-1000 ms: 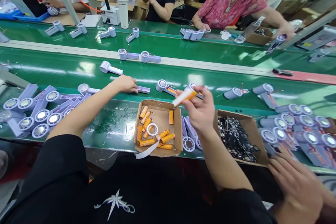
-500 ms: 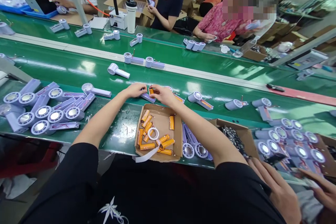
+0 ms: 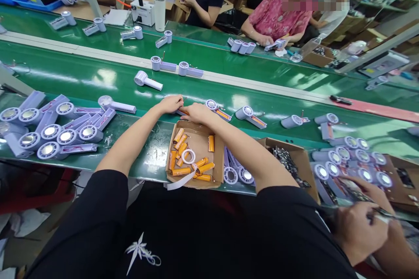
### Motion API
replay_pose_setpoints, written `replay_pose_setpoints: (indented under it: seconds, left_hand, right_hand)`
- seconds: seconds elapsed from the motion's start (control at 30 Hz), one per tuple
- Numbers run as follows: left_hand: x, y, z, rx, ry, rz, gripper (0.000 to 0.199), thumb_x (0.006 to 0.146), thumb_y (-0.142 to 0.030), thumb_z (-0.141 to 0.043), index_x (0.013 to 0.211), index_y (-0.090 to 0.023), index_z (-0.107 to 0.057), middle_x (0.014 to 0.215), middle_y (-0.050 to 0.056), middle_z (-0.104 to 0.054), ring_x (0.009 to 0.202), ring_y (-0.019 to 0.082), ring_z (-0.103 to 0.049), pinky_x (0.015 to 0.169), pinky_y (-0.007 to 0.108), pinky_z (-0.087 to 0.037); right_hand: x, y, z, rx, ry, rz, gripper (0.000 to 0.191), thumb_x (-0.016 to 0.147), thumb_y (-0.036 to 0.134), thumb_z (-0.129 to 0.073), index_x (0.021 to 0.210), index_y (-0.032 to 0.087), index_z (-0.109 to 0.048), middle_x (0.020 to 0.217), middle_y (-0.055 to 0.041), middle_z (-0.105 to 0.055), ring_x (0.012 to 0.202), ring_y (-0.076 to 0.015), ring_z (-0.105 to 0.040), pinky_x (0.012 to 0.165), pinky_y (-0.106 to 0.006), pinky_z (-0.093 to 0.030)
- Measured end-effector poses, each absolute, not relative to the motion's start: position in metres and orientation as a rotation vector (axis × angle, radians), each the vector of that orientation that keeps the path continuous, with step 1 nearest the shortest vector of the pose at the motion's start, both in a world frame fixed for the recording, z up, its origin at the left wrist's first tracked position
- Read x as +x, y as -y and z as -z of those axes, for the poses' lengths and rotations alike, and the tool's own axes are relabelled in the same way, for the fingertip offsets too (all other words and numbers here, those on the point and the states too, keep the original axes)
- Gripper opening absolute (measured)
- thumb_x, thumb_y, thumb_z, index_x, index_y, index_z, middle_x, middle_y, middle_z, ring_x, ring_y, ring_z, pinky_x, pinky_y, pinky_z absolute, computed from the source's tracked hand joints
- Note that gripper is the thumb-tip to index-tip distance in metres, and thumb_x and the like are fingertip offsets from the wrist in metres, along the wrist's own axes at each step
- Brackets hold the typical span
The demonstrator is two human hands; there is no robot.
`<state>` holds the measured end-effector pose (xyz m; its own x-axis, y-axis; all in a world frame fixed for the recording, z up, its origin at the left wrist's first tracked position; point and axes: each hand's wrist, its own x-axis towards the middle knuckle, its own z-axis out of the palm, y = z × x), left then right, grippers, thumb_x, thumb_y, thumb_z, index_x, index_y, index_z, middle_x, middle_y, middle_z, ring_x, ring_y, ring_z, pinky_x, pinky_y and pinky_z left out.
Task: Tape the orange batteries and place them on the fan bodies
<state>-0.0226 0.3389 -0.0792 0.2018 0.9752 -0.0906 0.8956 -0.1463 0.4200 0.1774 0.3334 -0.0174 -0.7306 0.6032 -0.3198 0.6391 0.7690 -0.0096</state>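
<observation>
My left hand [image 3: 172,103] is closed, fingertips pinched at the far side of a lavender handheld fan part [image 3: 178,112] lying at the near edge of the green belt. My right hand [image 3: 197,113] is closed over the same part, with its fingertips on an orange cylindrical battery [image 3: 184,112] that lies along the open handle. Most of the fan part is hidden beneath both hands. Just in front of me is a cardboard box [image 3: 218,178] holding several orange batteries [image 3: 205,168] with wires and a white ring [image 3: 188,156].
Lavender fan parts [image 3: 50,131] are piled at left, and more [image 3: 362,155] at right. A cardboard box of small dark metal parts [image 3: 306,170] stands right of my arm. A co-worker's hands [image 3: 363,226] work at lower right. Other people sit across the belt [image 3: 114,79].
The orange battery, held upright in my right hand before, now lies low along the fan handle. Both hands have come closer together. The co-worker's hands at lower right have moved.
</observation>
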Motion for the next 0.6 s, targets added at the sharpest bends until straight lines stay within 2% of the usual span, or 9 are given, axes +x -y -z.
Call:
replay_pose_setpoints:
  seconds: [0.1,0.27,0.47,0.6]
  left_hand:
    - [-0.017,-0.34,0.078,2.097,-1.779,-0.262,0.024,0.109,-0.036,-0.046,0.117,-0.025,-0.066,0.125,0.011,-0.08,0.118,0.029,-0.072,0.099,0.037,-0.053]
    - [-0.01,-0.338,0.071,2.118,-1.795,-0.248,0.025,0.109,-0.035,-0.046,0.12,-0.025,-0.067,0.122,0.012,-0.079,0.118,0.03,-0.072,0.101,0.039,-0.053]
    - [0.001,-0.338,0.07,2.122,-1.735,-0.258,0.025,0.11,-0.037,-0.048,0.12,-0.026,-0.068,0.124,0.01,-0.079,0.123,0.028,-0.07,0.1,0.034,-0.053]
    - [0.013,-0.34,0.078,2.105,-1.696,-0.271,0.027,0.109,-0.038,-0.05,0.122,-0.024,-0.07,0.125,0.01,-0.079,0.124,0.03,-0.07,0.103,0.037,-0.051]
  right_hand:
    - [0.172,-0.335,0.015,0.949,-2.646,0.191,0.049,0.11,0.053,-0.061,0.151,0.027,-0.072,0.139,-0.0189,-0.08,0.124,-0.0378,-0.077,0.097,-0.042,-0.059]
    - [0.169,-0.335,0.011,0.997,-2.711,0.178,0.035,0.107,0.041,-0.068,0.132,0.021,-0.083,0.132,-0.0188,-0.083,0.123,-0.034,-0.078,0.102,-0.038,-0.057]
    - [0.171,-0.339,0.002,1.033,-2.745,0.188,0.024,0.097,0.036,-0.084,0.116,0.023,-0.09,0.116,-0.0151,-0.087,0.116,-0.0347,-0.08,0.095,-0.035,-0.058]
    - [0.198,-0.346,0.0,1.075,-2.752,0.245,0.022,0.096,0.031,-0.081,0.111,0.02,-0.092,0.108,-0.0142,-0.088,0.109,-0.0351,-0.081,0.093,-0.038,-0.057]
